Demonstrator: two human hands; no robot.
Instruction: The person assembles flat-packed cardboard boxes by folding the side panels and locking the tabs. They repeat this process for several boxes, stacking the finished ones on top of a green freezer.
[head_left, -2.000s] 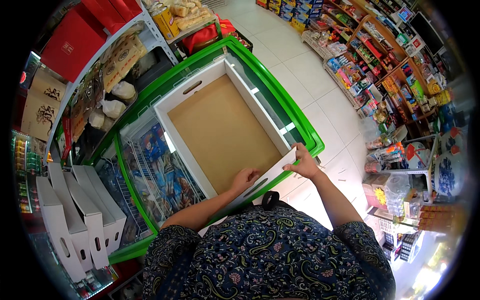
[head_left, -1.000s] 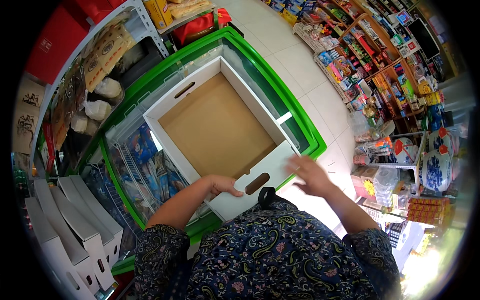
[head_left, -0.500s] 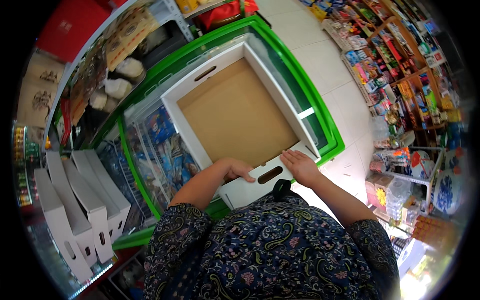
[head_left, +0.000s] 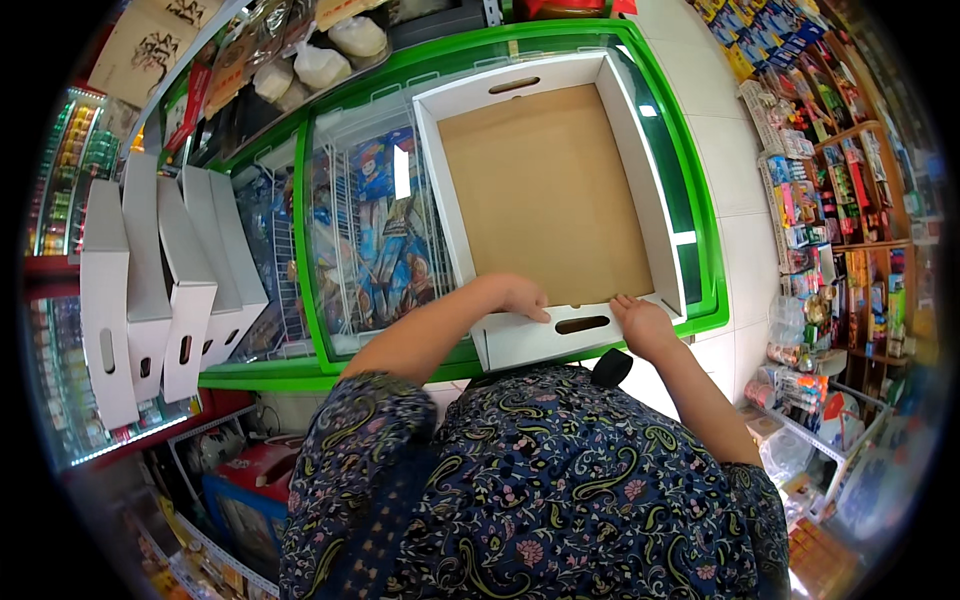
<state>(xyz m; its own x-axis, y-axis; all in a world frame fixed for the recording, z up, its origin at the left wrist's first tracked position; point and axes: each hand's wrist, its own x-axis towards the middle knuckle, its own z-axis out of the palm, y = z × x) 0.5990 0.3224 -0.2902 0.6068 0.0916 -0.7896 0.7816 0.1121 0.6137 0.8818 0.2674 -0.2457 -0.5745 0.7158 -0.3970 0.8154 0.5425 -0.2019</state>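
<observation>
A shallow white cardboard tray [head_left: 545, 185] with a brown inner floor sits in the upper middle of the frame, resting on the glass lid of a green-rimmed chest freezer [head_left: 700, 250]. Its far wall, with a slot handle, and both side walls stand upright. The near wall, which also has a slot handle, is at the lower edge of the tray, and both hands are on it.

The left hand [head_left: 518, 297] lies palm down over the top edge of that near wall, towards its left end, fingers together and curled onto the inside. The right hand [head_left: 640, 322] presses on the same edge further right, fingers flat and close together, pointing into the tray. Whether the thumbs grip the outer face cannot be told from this angle.

Judging by how it lies, the tray is nearly formed: three walls look locked, and the near wall is up but seems still to need its flap pushed home along the inside. The tray is empty.

At the left of the frame a row of flat folded white boxes [head_left: 150, 280] leans on end beside the freezer, apparently not yet opened out. Packaged goods [head_left: 385, 230] show in wire baskets under the glass. Shelves of small goods [head_left: 850, 230] run down the right edge.
</observation>
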